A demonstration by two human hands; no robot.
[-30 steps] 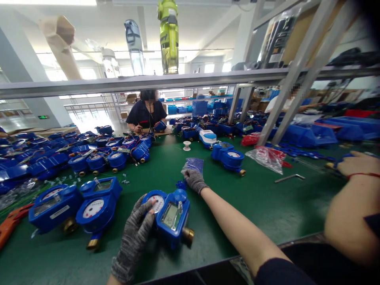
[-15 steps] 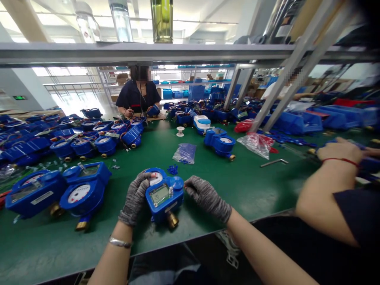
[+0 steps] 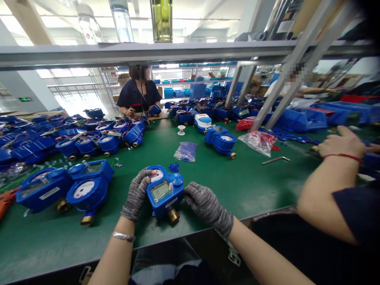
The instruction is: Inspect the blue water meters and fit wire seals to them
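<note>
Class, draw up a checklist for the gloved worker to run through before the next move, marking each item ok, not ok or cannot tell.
1. Meter steadied: ok, the left hand grips it by the dial side.
2. Right hand at the meter: ok, its fingertips are at the meter's right side.
3. Small part between the right fingertips: cannot tell, the fingers hide it.
4. Screen uncovered: ok, neither hand lies over it.
5. Blue bits all bagged: not ok, a loose pile lies on the table beside the bag.
6. Hex key out of the way: ok, it lies apart from both hands.
</note>
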